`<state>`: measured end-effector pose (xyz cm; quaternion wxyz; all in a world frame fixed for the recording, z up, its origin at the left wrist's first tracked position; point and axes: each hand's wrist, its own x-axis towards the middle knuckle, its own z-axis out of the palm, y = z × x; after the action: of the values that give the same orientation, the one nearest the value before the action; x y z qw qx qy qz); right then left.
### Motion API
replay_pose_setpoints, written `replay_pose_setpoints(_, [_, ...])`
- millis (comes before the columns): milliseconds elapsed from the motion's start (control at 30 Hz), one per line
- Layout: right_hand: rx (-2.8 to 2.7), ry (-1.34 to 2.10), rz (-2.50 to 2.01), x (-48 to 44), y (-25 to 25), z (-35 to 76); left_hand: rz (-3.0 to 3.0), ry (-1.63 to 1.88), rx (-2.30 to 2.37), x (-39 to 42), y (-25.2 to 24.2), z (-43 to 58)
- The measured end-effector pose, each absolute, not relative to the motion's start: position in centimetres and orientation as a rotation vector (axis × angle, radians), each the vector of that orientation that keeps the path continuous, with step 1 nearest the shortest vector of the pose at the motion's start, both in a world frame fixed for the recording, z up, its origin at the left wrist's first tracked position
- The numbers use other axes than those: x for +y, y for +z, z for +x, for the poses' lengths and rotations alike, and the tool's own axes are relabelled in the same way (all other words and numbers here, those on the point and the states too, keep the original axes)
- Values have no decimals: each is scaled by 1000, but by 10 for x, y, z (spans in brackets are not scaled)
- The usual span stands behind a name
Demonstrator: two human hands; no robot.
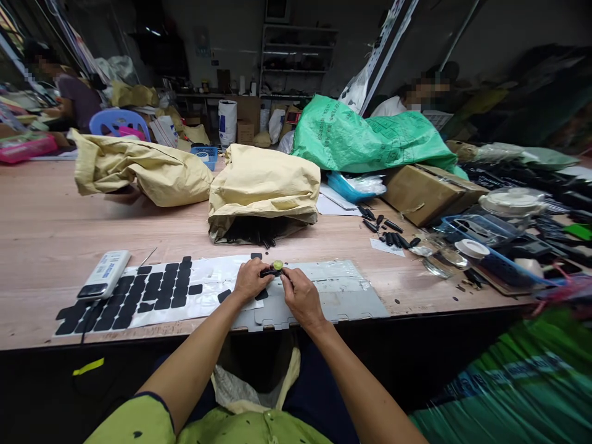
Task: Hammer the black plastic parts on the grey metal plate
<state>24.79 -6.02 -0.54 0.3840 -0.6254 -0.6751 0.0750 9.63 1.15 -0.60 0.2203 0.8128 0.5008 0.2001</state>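
Observation:
Above a grey board [333, 302], my left hand [250, 280] and my right hand [304, 297] meet, both with fingers closed. Between them is a small black part [267, 272], pinched from either side; its exact kind is too small to make out. A yellow-green round piece [277, 264] shows at the fingertips, on or just behind the black part. To the left, a white sheet [208, 274] carries rows of black rounded-square pads [165, 287]. A few loose pads lie near my left hand, one of them [224, 296] beside the wrist.
A white box-shaped device [104, 274] with a cable rests on the pads. Beyond are an open tan bag [263, 182] of black pieces, another tan bag [148, 166], a green sack [365, 139] and a cardboard box [425, 191]. Black parts [393, 239] lie right. Two people sit farther back.

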Motion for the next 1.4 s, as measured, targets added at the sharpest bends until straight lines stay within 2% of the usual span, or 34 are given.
replay_pose_setpoints(167, [-1665, 191, -1683, -51, -10, 260, 2239, 576, 1376, 12, -9, 96])
replay_pose_setpoints(433, [-1636, -96, -2120, -25, -23, 308, 2220, 550, 1380, 13, -11, 96])
replay_pose_setpoints(600, [-1702, -275, -2160, -25, -32, 308, 2219, 532, 1356, 16, -12, 94])
replay_pose_setpoints(1033, [-1700, -282, -2214, -23, -29, 303, 2218, 517, 1345, 17, -8, 95])
replay_pose_setpoints(1400, [-1702, -305, -2210, -22, -29, 304, 2387, 501, 913, -90, -8, 58])
